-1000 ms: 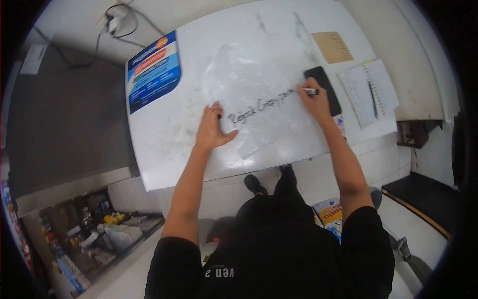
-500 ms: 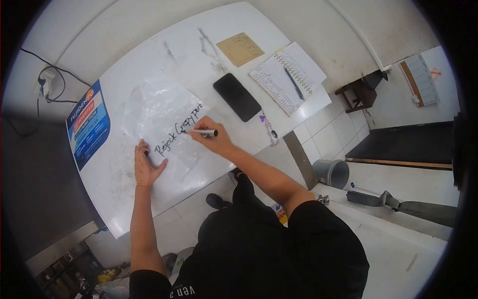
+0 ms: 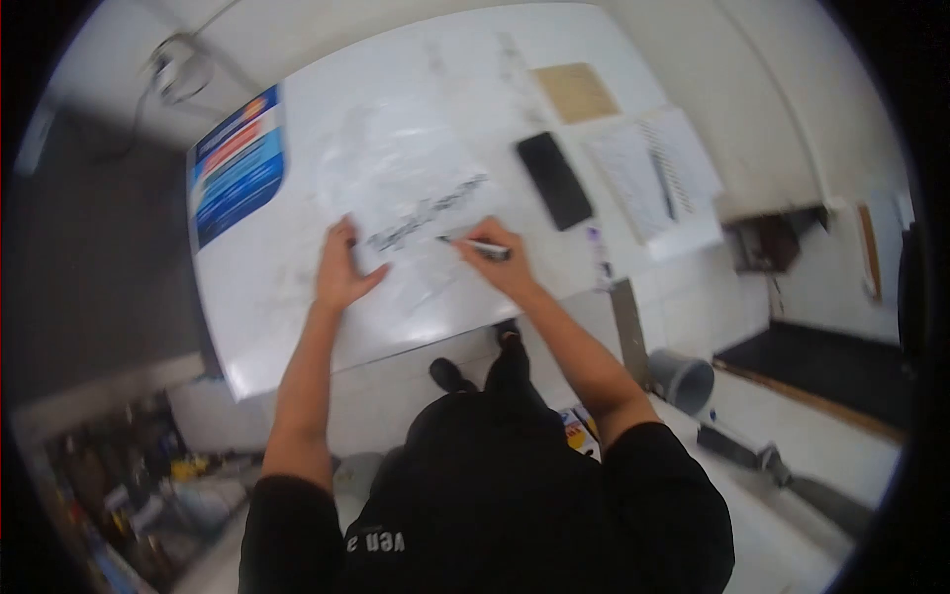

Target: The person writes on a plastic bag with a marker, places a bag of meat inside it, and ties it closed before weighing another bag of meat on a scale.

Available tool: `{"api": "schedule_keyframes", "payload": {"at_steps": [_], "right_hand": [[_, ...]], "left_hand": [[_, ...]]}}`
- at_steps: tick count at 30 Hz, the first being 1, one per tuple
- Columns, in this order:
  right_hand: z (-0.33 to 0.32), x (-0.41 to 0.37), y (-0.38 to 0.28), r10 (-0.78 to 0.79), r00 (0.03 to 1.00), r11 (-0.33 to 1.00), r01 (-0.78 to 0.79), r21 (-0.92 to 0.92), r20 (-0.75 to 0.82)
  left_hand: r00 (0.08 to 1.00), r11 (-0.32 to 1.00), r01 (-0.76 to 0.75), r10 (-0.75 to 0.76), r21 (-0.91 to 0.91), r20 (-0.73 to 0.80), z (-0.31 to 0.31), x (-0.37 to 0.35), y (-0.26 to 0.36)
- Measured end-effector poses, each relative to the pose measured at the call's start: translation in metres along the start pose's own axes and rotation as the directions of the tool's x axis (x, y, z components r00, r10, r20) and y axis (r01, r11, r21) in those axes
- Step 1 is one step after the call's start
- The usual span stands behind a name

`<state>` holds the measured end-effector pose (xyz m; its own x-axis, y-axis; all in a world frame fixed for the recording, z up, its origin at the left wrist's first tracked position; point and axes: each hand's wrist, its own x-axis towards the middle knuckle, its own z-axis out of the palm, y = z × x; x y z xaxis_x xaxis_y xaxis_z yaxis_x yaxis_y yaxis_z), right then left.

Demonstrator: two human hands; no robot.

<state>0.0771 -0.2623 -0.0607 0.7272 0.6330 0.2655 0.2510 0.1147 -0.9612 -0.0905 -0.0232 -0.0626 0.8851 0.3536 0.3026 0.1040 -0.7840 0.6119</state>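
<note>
Your right hand (image 3: 500,262) has its grip closed around a slim marker (image 3: 477,246), pale barrel and dark tip. The tip points left and rests on the clear plastic sheet (image 3: 396,178), which lies crinkled and glossy in the middle of the white worktop (image 3: 287,317). Your left hand (image 3: 341,272) lies flat with its grip fully open, holding nothing, palm down on the sheet's near left edge and thumb spread out. A slanted line of dark handwriting (image 3: 426,213) runs across the plastic between your hands, but it's too blurred to read. At the worktop's left end there's a blue printed sticker (image 3: 236,163) with a red-orange band, its lettering also unreadable. To the right of the sheet lies a flat black phone (image 3: 554,180), then an open spiral notebook (image 3: 658,173) with a pen (image 3: 668,193) on its page. Beyond the phone sits a plain brown card (image 3: 576,92). Down on the tiled floor stands a round grey bucket (image 3: 681,381).
</note>
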Motion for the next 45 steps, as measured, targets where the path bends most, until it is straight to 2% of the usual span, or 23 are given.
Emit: {"api": "schedule_keyframes", "payload": {"at_steps": [1,2,3,4,6,8,15,17,24,30,34,36,38,40,45], "right_hand": [[0.001,0.001,-0.006,0.042,0.998,0.998,-0.04,-0.049,0.039],[0.003,0.003,-0.01,0.082,0.994,0.991,-0.074,-0.112,0.068],[0.007,0.006,-0.01,0.075,0.992,0.994,-0.067,-0.085,0.099],[0.008,0.008,-0.01,0.126,0.987,0.99,-0.119,-0.071,0.104],[0.016,0.012,-0.014,0.176,0.978,0.984,-0.17,-0.057,0.113],[0.02,0.014,-0.02,0.171,0.968,0.968,-0.131,-0.213,0.184],[0.033,0.019,-0.013,0.141,0.966,0.964,-0.085,-0.25,0.218],[0.03,0.021,-0.012,0.115,0.977,0.969,-0.069,-0.239,0.182],[0.019,0.008,-0.016,0.185,0.949,0.945,-0.1,-0.311,0.257],[0.007,0.017,-0.017,0.186,0.973,0.956,-0.147,-0.253,0.138],[0.011,0.01,0.004,0.008,0.991,0.99,0.011,-0.141,0.133],[0.006,0.008,0.006,0.109,0.98,0.963,-0.063,-0.263,0.165],[0.004,0.012,-0.011,0.191,0.974,0.971,-0.169,-0.172,0.122],[0.002,0.017,-0.015,0.123,0.989,0.986,-0.112,-0.126,0.085],[-0.003,0.018,-0.01,0.154,0.986,0.988,-0.153,-0.029,0.061]], "left_hand": [[0.997,0.99,-0.076,0.074,0.116,0.018,-0.001,0.001,-0.006],[0.997,0.989,-0.082,0.083,0.12,0.0,0.0,-0.001,-0.011],[0.999,0.977,-0.005,-0.006,0.214,0.051,-0.002,-0.003,-0.008],[0.999,0.972,0.015,-0.026,0.234,0.04,-0.003,-0.003,-0.009],[0.998,0.981,-0.013,0.0,0.195,0.064,-0.002,-0.002,-0.011],[0.998,0.981,-0.009,-0.003,0.194,0.059,-0.002,-0.002,-0.012],[0.999,0.978,-0.02,0.009,0.21,0.054,-0.001,-0.003,-0.012],[0.998,0.98,-0.015,0.004,0.201,0.057,-0.001,-0.003,-0.012],[0.998,0.98,-0.031,0.019,0.198,0.06,-0.002,-0.001,-0.012],[0.999,0.982,-0.043,0.038,0.185,0.033,-0.001,-0.001,-0.01],[0.998,0.986,-0.051,0.046,0.157,0.034,0.0,-0.001,-0.011],[0.998,0.995,-0.066,0.065,0.076,0.013,0.005,0.0,-0.015],[0.996,0.994,-0.086,0.087,0.073,-0.011,0.006,0.002,-0.008],[0.994,0.992,-0.105,0.105,0.075,0.008,0.008,0.001,-0.008],[0.999,0.997,-0.053,0.052,0.056,0.012,0.007,0.001,-0.001]]}}
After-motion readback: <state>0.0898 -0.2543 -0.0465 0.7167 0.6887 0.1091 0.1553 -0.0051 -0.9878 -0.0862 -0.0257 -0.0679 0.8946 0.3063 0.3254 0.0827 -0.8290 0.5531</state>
